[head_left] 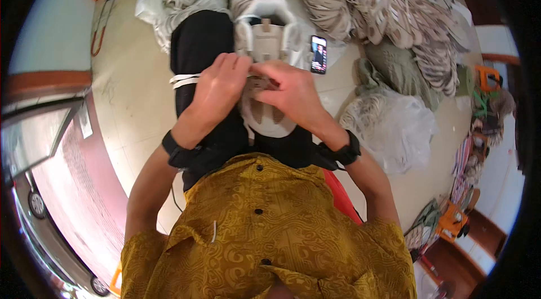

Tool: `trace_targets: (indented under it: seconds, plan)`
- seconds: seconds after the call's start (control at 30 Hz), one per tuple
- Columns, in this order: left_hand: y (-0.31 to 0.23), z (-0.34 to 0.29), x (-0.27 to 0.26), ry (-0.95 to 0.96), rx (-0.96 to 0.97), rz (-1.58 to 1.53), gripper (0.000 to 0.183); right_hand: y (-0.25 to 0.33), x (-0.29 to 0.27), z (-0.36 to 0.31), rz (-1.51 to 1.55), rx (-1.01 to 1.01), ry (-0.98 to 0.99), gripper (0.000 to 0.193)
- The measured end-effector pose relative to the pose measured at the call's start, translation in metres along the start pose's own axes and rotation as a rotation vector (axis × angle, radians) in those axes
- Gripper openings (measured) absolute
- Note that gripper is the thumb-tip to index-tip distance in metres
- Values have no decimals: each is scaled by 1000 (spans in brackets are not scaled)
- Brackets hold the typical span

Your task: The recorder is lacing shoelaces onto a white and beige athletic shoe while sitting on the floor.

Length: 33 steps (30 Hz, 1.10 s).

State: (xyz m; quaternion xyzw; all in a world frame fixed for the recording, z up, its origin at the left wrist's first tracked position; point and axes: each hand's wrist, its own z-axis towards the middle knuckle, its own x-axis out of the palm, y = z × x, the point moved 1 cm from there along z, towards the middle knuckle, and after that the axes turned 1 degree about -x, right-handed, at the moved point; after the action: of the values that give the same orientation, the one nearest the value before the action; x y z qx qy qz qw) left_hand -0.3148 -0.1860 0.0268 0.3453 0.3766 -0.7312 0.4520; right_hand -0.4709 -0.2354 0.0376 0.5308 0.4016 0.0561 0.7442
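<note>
A beige and white shoe upper (273,45) lies lengthwise over my lap, its padded collar pointing away from me and its pale toe (274,127) toward my waist. My left hand (222,82) is closed over the left side of its lacing area, fingertips pinched together. A white shoelace (185,80) runs from under that hand across my black-clad left thigh. From the right, my right hand (293,88) grips the lacing area, forefinger and thumb bent over it, the forefinger tip close to the left fingers. The fingers hide the eyelets and the exact pinch points.
A lit phone (319,54) lies on the floor right of the shoe upper. Bundles of beige shoe uppers (324,0) are heaped at the back. To the right are a green sack (394,65) and a clear plastic bag (400,130). A glass door (42,124) stands left.
</note>
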Motion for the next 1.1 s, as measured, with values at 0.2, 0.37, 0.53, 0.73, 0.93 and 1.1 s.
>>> trace_targets:
  seconds: [0.2, 0.37, 0.53, 0.73, 0.93, 1.1]
  plan:
    - [-3, 4, 0, 15, 40, -16, 29, 1, 0, -3, 29, -60, -18, 36]
    - [-9, 16, -13, 153, 142, 213, 27, -3, -12, -8, 192, 51, 26, 27]
    - [-8, 19, -15, 373, 179, 412, 12, -6, -21, -13, 284, 25, -9, 22]
    - [2, 37, -15, 561, -90, 127, 10, -18, -18, -17, 390, 34, -65, 15]
    - [7, 47, -5, 632, -201, 67, 15, -23, -27, -21, 654, 236, -159, 35]
    - [-8, 43, -9, 480, 46, 175, 5, -41, -34, -23, 686, 306, -120, 22]
